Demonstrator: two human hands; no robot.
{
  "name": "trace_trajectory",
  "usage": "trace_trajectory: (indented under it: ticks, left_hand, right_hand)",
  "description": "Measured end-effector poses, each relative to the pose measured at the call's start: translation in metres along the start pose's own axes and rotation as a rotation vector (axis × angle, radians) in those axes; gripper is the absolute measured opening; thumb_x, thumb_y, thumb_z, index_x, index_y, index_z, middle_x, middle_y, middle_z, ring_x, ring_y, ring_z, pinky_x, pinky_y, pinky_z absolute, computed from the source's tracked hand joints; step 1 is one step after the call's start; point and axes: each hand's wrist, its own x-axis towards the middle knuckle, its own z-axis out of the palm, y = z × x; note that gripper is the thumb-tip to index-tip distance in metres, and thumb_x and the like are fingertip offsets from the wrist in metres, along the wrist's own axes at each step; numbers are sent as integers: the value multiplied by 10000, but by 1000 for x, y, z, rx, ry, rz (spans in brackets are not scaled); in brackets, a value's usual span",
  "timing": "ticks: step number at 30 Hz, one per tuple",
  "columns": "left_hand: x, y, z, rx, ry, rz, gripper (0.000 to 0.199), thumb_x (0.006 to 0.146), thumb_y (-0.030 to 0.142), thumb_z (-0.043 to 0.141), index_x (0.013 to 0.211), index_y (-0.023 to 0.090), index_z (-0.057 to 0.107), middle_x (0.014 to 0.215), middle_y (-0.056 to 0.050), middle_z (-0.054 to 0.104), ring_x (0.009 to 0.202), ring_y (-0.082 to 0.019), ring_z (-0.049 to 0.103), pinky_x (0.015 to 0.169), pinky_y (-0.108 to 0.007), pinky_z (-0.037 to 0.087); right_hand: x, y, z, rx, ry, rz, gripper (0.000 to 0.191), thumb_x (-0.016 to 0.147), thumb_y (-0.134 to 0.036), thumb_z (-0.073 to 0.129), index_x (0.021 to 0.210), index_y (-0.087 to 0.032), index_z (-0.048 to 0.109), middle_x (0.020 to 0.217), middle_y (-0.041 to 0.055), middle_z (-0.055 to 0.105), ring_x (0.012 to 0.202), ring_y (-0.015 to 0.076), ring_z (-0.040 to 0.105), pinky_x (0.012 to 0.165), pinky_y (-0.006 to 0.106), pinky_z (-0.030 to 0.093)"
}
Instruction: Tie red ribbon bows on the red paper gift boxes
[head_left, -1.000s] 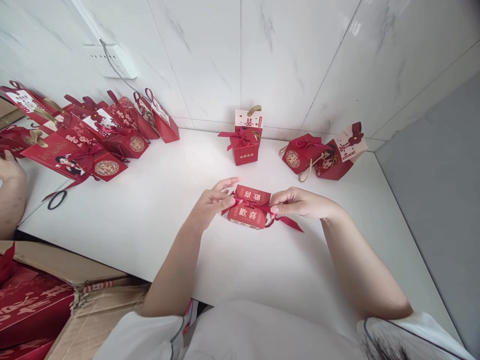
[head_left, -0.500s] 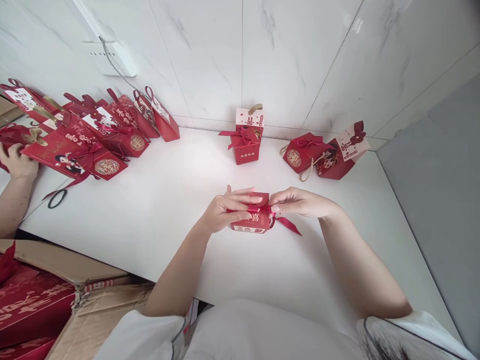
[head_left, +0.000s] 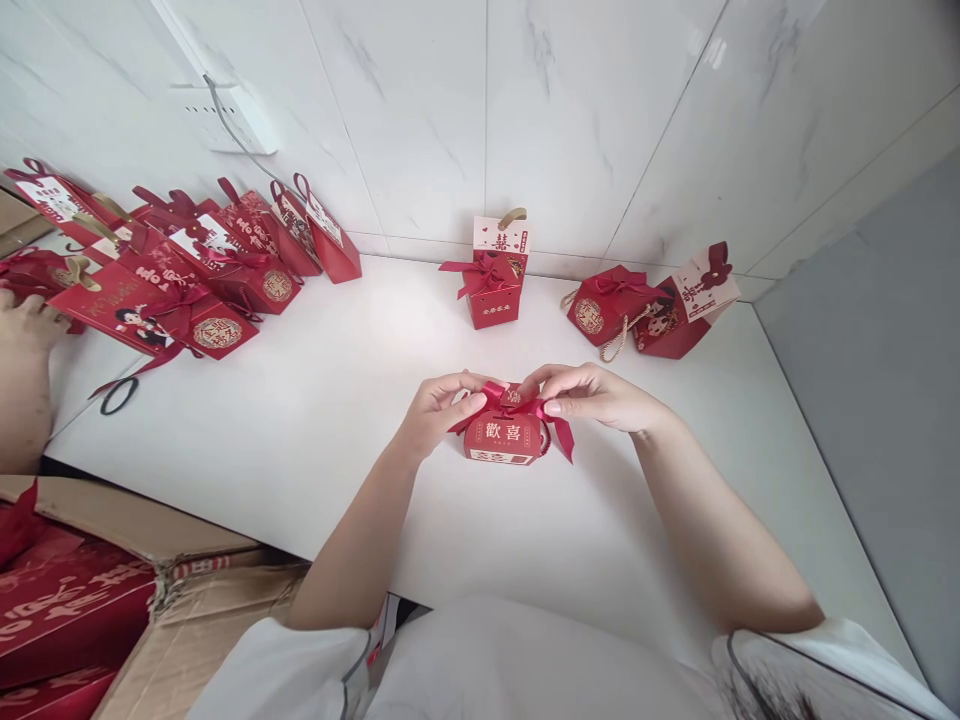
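A small red gift box (head_left: pixel 501 434) with pale characters on its front stands on the white table before me. A shiny red ribbon (head_left: pixel 556 432) lies across its top, one tail hanging down at the right side. My left hand (head_left: pixel 448 408) pinches the ribbon at the box's upper left, thumb and fingers together. On the upper right, my right hand (head_left: pixel 592 396) grips the ribbon between thumb and fingers. Part of the box top is hidden behind the fingers.
Finished-looking red boxes with bows stand by the wall, one in the middle (head_left: pixel 493 300) and two at right (head_left: pixel 679 325). Several more (head_left: pixel 217 330) crowd the left, near black-handled scissors (head_left: pixel 118 396) and another person's hand (head_left: pixel 30 330). An open carton (head_left: pixel 210 590) sits lower left.
My left hand has lifted off the box front and now pinches the ribbon, uncovering the characters. The ribbon's right tail has swung inward and hangs lower. My right hand has shifted slightly.
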Motion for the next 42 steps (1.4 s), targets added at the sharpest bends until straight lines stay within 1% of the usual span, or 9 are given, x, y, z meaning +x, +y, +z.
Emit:
trace_trajectory:
  ticks: [4,8,15,20,23,29,34,39,42]
  left_hand:
    - [0,4,-6,87,-79,-23,380,899,501,507,848,220,756,1219,-69,675,1159,-264,604,1190,-504,191]
    - [0,7,-9,159,-25,-86,534,953,514,342,816,218,765,1098,-59,725,1171,-248,599,1226,-464,94]
    - [-1,8,-12,154,-72,-89,265,880,407,571,982,257,764,1133,-46,720,1097,-239,649,1231,-493,42]
    - [0,2,-10,126,-146,-26,150,832,365,662,881,294,785,1236,-41,672,1129,-245,641,1231,-503,44]
    - [2,-5,-6,102,-122,2,99,790,343,714,838,296,786,1189,-47,696,1090,-245,662,1223,-520,85]
    - [4,-15,-2,74,-107,113,21,751,295,760,759,297,780,996,-29,758,1064,-236,676,1228,-520,41]
    - [5,-18,1,71,-128,161,16,748,293,764,750,293,780,1035,-28,750,1079,-245,672,1235,-514,11]
    - [3,-18,6,4,-22,228,44,786,283,727,781,293,769,895,-2,768,828,-188,730,1234,-531,92]
    - [2,-15,8,1,-31,232,44,786,287,725,759,266,753,877,-10,765,800,-176,723,1229,-540,105]
  right_hand:
    - [2,3,4,28,24,-24,146,799,-343,726,854,-213,763,1192,92,662,973,204,637,795,347,539]
    - [5,9,10,39,40,-31,178,812,-359,710,860,-200,774,1157,96,698,651,113,594,555,265,499]
    - [12,21,18,105,94,2,197,797,-344,734,922,-192,757,742,16,716,501,83,544,488,238,447]
    - [14,24,19,109,125,18,201,803,-348,730,904,-175,721,644,-6,684,441,79,543,448,223,440]
    - [14,23,19,93,127,25,211,816,-355,717,900,-161,704,580,-16,655,421,81,532,436,219,437]
    - [15,25,18,91,149,-2,202,821,-355,712,880,-163,689,605,-15,651,407,68,508,409,208,403]
    - [15,25,19,66,169,-3,223,814,-371,713,876,-157,706,555,-22,622,400,67,467,401,212,375]
    - [17,21,20,84,197,-19,203,813,-367,709,836,-167,682,591,-26,620,402,48,401,393,207,324]
    - [17,21,21,126,193,-11,204,812,-369,706,838,-170,666,697,-9,660,400,34,371,388,207,294]
